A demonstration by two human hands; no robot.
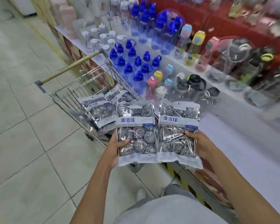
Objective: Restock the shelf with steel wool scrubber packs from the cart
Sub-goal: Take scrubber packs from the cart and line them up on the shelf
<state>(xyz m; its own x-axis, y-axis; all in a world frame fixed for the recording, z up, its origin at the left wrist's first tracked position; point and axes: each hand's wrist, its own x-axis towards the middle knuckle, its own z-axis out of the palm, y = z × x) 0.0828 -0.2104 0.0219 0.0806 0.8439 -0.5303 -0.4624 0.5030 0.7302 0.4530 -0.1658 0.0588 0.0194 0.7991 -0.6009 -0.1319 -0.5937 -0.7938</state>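
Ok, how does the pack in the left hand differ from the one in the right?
The left pack sits a little lower and nearer the cart; the right pack is over the white shelf edge. The left hand grips its pack's left edge, the right hand its pack's right edge. Both are the same steel wool scrubbers with blue lettering.

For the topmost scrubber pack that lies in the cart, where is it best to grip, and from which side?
Probably the flat sealed end of the topmost cart pack, pinched from above: it lies face up over other packs inside the cart, whose wire sides block a sideways reach. Both hands are full now.
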